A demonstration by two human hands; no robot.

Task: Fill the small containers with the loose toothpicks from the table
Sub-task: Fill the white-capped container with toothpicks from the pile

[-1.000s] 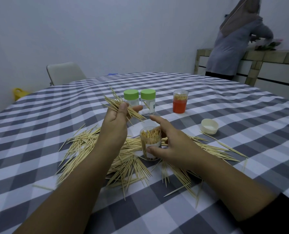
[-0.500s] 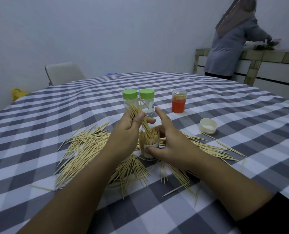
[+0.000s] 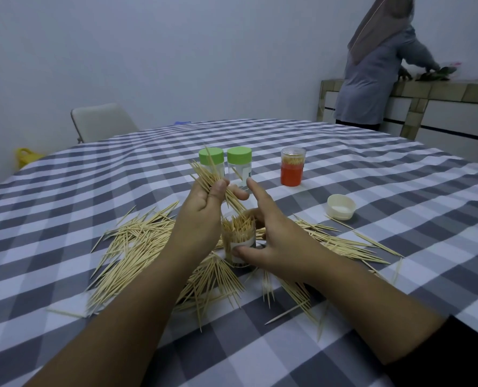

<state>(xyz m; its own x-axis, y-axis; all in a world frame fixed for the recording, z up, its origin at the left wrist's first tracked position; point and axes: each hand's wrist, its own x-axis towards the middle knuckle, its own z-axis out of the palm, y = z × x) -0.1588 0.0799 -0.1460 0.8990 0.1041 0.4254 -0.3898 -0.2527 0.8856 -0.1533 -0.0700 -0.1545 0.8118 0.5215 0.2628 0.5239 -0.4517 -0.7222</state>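
Note:
My left hand (image 3: 201, 216) grips a bundle of toothpicks (image 3: 212, 181), tilted so its lower tips point into an open clear container (image 3: 239, 241). That container stands on the table, nearly full of upright toothpicks. My right hand (image 3: 271, 236) holds the container from the right side, thumb on its label, index finger raised. Loose toothpicks (image 3: 137, 247) lie spread over the checked tablecloth around both hands.
Two clear containers with green lids (image 3: 239, 167) stand behind my hands. An orange-labelled container (image 3: 292, 170) of toothpicks and a white lid (image 3: 341, 206) sit to the right. A chair (image 3: 101, 122) is at the far edge; a person (image 3: 377, 71) stands at a counter.
My left hand brought the bundle from up high down toward the container mouth and tipped it steeper. My right hand stayed on the container, its index finger lifting.

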